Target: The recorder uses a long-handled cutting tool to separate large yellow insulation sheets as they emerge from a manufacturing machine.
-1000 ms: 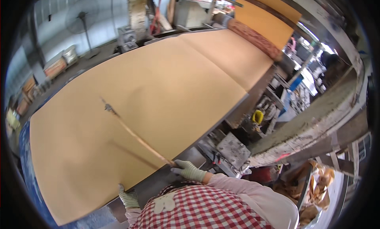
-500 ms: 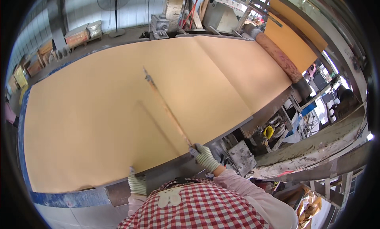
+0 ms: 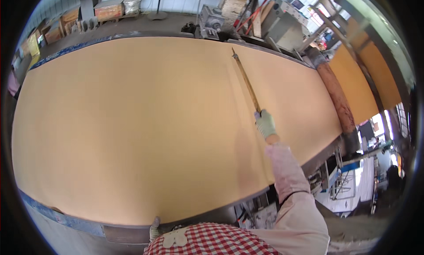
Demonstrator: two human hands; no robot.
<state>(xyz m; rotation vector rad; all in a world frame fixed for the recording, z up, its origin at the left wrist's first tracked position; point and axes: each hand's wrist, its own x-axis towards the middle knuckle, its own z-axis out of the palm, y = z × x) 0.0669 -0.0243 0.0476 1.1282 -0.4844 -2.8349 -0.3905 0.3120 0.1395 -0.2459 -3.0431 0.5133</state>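
clasping slim wooden stick (image 3: pixel 247 84) in closed right grip (image 3: pixel 265 124) over smooth tan sheet (image 3: pixel 132 122); can't tell opening of left grip (image 3: pixel 154 229).

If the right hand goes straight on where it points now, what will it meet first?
The right hand, brown stick leading, would probably meet the grey machine unit beyond the tan sheet; height is unclear.

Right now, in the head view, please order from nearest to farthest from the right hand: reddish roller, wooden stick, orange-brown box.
1. Wooden stick: held in the right hand.
2. Reddish roller: to the hand's right.
3. Orange-brown box: far off, upper left.
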